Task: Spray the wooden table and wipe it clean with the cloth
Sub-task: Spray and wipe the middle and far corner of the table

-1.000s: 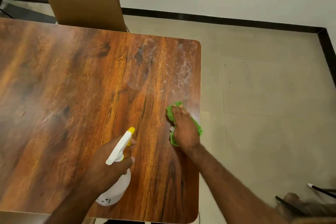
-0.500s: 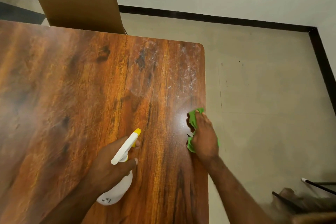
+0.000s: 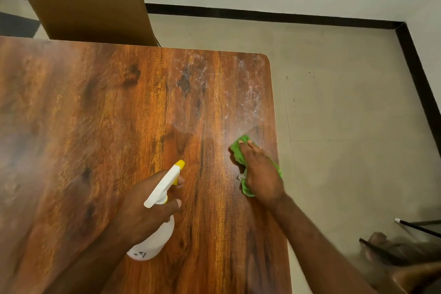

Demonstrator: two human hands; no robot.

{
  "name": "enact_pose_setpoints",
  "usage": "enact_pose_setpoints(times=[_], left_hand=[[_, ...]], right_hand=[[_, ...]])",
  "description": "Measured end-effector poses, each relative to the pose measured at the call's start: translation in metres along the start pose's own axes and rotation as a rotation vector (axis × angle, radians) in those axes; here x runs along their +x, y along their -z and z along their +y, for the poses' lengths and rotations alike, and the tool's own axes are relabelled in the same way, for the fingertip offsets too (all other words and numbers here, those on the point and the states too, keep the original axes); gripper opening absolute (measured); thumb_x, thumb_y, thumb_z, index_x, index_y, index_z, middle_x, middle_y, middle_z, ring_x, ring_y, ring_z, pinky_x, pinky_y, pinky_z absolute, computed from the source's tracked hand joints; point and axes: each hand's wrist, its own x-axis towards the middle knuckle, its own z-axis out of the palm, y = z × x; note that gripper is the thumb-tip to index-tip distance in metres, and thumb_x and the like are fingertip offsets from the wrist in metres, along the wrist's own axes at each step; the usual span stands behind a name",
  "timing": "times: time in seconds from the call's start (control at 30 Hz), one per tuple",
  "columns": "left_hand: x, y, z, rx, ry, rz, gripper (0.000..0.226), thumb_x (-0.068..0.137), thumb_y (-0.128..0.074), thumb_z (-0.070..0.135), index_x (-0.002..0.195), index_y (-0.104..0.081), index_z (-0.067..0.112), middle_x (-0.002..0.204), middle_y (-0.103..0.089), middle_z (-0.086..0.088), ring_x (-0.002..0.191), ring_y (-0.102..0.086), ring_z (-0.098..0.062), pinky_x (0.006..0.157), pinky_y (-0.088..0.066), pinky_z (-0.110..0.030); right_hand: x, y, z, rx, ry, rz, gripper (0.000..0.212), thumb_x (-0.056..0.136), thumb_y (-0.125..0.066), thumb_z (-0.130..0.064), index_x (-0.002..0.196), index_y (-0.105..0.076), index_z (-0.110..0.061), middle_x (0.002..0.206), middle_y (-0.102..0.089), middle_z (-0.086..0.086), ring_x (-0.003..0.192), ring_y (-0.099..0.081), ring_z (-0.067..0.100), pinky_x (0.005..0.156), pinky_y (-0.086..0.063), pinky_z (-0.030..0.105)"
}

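Note:
The wooden table (image 3: 95,138) fills the left and middle of the view, with whitish spray droplets (image 3: 248,98) near its far right corner. My right hand (image 3: 261,172) presses flat on a green cloth (image 3: 238,153) close to the table's right edge, just below the wet patch. My left hand (image 3: 145,205) grips a white spray bottle (image 3: 155,236) with a yellow nozzle tip (image 3: 179,164), held above the table and pointed toward the far right. Most of the cloth is hidden under my hand.
A brown chair back (image 3: 83,0) stands behind the table's far edge. Tiled floor (image 3: 346,114) lies to the right, bounded by a black skirting strip (image 3: 269,15). A foot and dark chair legs (image 3: 391,250) show at the lower right.
My right hand slid the cloth out to the table's right edge, then back a little to the left and farther up. The spray bottle stays in my left hand, almost unmoved.

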Motion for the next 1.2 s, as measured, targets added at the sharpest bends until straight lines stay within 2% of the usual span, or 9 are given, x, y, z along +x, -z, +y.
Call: enact_pose_setpoints(times=[0.17, 0.43, 0.6, 0.7, 0.8, 0.87, 0.97, 1.03, 1.2], left_hand=[[0.001, 0.012, -0.004, 0.017, -0.010, -0.002, 0.042, 0.081, -0.080, 0.001, 0.108, -0.070, 0.031, 0.109, -0.073, 0.010, 0.071, -0.072, -0.015, 0.055, -0.058, -0.025], [0.003, 0.019, -0.003, 0.016, 0.022, 0.003, 0.043, 0.081, -0.077, -0.006, 0.114, -0.069, 0.020, 0.103, -0.075, 0.008, 0.076, -0.073, -0.016, 0.056, -0.058, -0.023], [0.002, 0.026, -0.002, 0.072, 0.014, 0.012, 0.042, 0.081, -0.078, -0.003, 0.112, -0.069, 0.025, 0.098, -0.074, 0.014, 0.074, -0.073, -0.014, 0.057, -0.057, -0.020], [0.000, 0.030, -0.003, 0.082, 0.018, 0.014, 0.042, 0.082, -0.078, -0.002, 0.109, -0.068, 0.028, 0.093, -0.073, 0.019, 0.063, -0.072, -0.017, 0.056, -0.056, -0.018], [-0.002, 0.034, -0.004, 0.076, 0.008, 0.013, 0.040, 0.082, -0.077, -0.003, 0.110, -0.069, 0.025, 0.091, -0.075, 0.014, 0.056, -0.069, -0.016, 0.056, -0.055, -0.016], [-0.003, 0.036, -0.003, 0.061, -0.012, 0.001, 0.041, 0.083, -0.076, -0.005, 0.112, -0.069, 0.023, 0.099, -0.074, 0.010, 0.055, -0.069, -0.018, 0.056, -0.056, -0.020], [-0.003, 0.038, -0.003, 0.034, -0.027, 0.009, 0.042, 0.082, -0.075, -0.008, 0.113, -0.069, 0.019, 0.106, -0.073, 0.006, 0.054, -0.068, -0.020, 0.056, -0.057, -0.023], [-0.002, 0.040, -0.005, 0.020, -0.016, 0.020, 0.042, 0.082, -0.076, -0.009, 0.113, -0.069, 0.019, 0.108, -0.073, 0.005, 0.053, -0.068, -0.023, 0.056, -0.057, -0.026], [-0.002, 0.044, -0.006, 0.020, -0.005, 0.033, 0.043, 0.081, -0.076, -0.009, 0.112, -0.069, 0.021, 0.109, -0.074, 0.003, 0.052, -0.068, -0.027, 0.056, -0.057, -0.025]], right_hand=[[0.019, 0.004, 0.007, 0.068, -0.292, 0.155, 0.077, 0.086, -0.055, 0.002, 0.157, -0.030, -0.018, 0.158, -0.038, 0.009, 0.142, -0.041, 0.029, 0.110, -0.045, 0.049], [0.006, -0.018, -0.042, 0.079, 0.127, -0.140, 0.093, 0.087, -0.062, -0.001, 0.159, -0.014, -0.034, 0.167, -0.017, 0.000, 0.151, -0.023, 0.024, 0.124, -0.017, 0.039], [0.045, 0.001, -0.013, 0.056, -0.056, 0.001, 0.084, 0.088, -0.060, -0.003, 0.158, -0.023, -0.031, 0.160, -0.035, 0.004, 0.141, -0.041, 0.025, 0.116, -0.038, 0.046], [0.035, -0.008, -0.044, 0.085, -0.077, 0.051, 0.082, 0.088, -0.059, 0.001, 0.157, -0.025, -0.027, 0.162, -0.030, 0.004, 0.145, -0.035, 0.023, 0.119, -0.024, 0.035], [0.008, -0.024, -0.067, 0.117, 0.187, -0.066, 0.087, 0.084, -0.058, 0.008, 0.158, -0.026, -0.025, 0.163, -0.028, 0.007, 0.149, -0.025, 0.020, 0.122, -0.006, 0.029], [0.015, -0.023, -0.056, 0.097, 0.258, -0.085, 0.089, 0.085, -0.060, 0.006, 0.158, -0.024, -0.028, 0.164, -0.027, 0.005, 0.150, -0.021, 0.017, 0.125, -0.011, 0.034], [0.041, -0.016, -0.041, 0.073, 0.016, -0.005, 0.087, 0.085, -0.059, 0.004, 0.157, -0.024, -0.029, 0.162, -0.031, 0.003, 0.147, -0.032, 0.023, 0.120, -0.032, 0.045], [0.045, -0.018, -0.054, 0.096, -0.069, 0.053, 0.082, 0.086, -0.058, 0.002, 0.157, -0.028, -0.026, 0.161, -0.034, 0.005, 0.146, -0.035, 0.026, 0.118, -0.035, 0.043], [0.021, -0.042, -0.085, 0.133, 0.295, -0.105, 0.084, 0.083, -0.061, 0.003, 0.156, -0.030, -0.024, 0.161, -0.032, 0.011, 0.149, -0.029, 0.026, 0.124, -0.021, 0.042]])
